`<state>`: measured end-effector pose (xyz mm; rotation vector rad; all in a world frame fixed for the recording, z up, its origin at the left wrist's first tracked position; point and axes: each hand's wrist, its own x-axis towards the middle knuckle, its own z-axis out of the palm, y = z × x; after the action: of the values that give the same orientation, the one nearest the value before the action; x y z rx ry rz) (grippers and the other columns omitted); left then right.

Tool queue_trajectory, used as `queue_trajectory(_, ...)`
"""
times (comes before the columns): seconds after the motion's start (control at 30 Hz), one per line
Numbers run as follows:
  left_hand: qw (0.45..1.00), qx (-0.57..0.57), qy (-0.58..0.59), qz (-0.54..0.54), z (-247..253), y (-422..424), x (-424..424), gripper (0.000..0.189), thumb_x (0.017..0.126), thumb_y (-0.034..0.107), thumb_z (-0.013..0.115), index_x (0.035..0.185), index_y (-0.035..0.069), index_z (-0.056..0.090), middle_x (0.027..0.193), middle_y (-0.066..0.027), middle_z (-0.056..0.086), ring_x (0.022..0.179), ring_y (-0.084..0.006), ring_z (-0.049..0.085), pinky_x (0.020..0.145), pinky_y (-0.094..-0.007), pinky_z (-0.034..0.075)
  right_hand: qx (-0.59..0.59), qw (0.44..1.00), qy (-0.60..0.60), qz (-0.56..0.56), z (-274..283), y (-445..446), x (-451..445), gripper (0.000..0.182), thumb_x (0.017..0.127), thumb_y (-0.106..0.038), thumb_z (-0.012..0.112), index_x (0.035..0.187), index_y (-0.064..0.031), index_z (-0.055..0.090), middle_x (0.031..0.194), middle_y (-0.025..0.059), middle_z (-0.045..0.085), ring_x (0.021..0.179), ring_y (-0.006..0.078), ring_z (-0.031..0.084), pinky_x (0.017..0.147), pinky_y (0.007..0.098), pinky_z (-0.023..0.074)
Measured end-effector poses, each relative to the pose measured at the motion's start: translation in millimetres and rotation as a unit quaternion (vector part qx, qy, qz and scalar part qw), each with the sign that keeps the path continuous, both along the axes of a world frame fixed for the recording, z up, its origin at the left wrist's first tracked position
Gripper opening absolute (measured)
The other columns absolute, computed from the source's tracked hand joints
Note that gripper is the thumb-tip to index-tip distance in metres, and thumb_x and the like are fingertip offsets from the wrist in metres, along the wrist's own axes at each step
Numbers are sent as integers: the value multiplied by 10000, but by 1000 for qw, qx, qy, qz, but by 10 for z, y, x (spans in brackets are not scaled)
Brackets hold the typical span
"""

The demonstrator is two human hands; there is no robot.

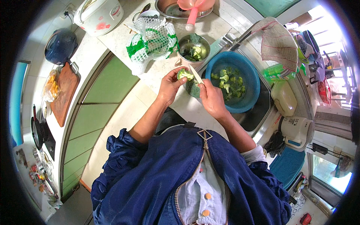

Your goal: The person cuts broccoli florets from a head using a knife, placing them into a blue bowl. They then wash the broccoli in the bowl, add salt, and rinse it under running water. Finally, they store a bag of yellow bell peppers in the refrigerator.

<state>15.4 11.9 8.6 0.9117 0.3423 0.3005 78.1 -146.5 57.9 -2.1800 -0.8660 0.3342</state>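
Observation:
Between the fingers of my left hand [170, 85] is a broccoli floret [184, 74], its pale cut stem turned to the right. My right hand [211, 98] grips a small knife [196, 74] with a light-coloured blade that points up and left, close beside the floret. Below both hands a larger head of broccoli [193, 89] rests on the counter, partly hidden by my right hand. Just beyond stands a metal pot [194, 59] with broccoli pieces [197, 52] in it. To the right, a blue basin [254, 84] holds several florets [224, 77] in water.
The basin stands in the sink [261, 112], near the faucet [236, 39] with a cloth [278, 42] over it. White foam netting and green-white plastic [152, 42] lie left of the pot. A pink ladle [192, 17] rests on a metal bowl [168, 9] at the back.

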Motion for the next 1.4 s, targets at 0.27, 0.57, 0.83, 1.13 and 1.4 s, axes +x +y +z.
queue_trajectory(0.27,996,-89,1,3,116,-2,-38,415,808,-56,548,1209,29,484,1129,-75,551,969,-163,556,868,-288,483,-14,998,-59,10,-16,-6,-58,162,890,-198,437,866,-37,440,629,219,555,602,417,546,539,515,401)
queue_trajectory(0.57,997,-72,4,2,72,13,-45,389,803,-28,576,1184,-5,497,1057,-87,586,920,-160,577,845,-277,488,-63,991,-116,5,87,13,-157,121,884,-168,446,912,-51,449,712,209,588,617,412,557,545,508,416)
queue_trajectory(0.83,998,-67,10,-16,131,-53,-58,388,794,-22,592,1174,-9,513,1061,-99,599,899,-141,583,833,-252,479,-62,985,-162,13,105,35,-168,66,824,-85,466,839,-27,438,742,183,594,635,381,582,529,457,455)
queue_trajectory(1.13,988,-136,20,-74,234,-136,-94,354,814,39,590,1159,0,523,1072,-80,592,941,-146,575,849,-255,475,-28,990,-137,12,59,52,-166,105,855,-127,481,862,-31,437,695,205,581,617,397,568,523,477,436)
queue_trajectory(1.4,971,-214,33,-105,286,-173,-108,287,846,142,581,1096,1,559,1023,-83,603,919,-137,578,844,-253,483,-17,990,-142,5,25,56,-183,109,851,-123,485,841,-30,428,677,202,578,611,392,570,516,469,433)
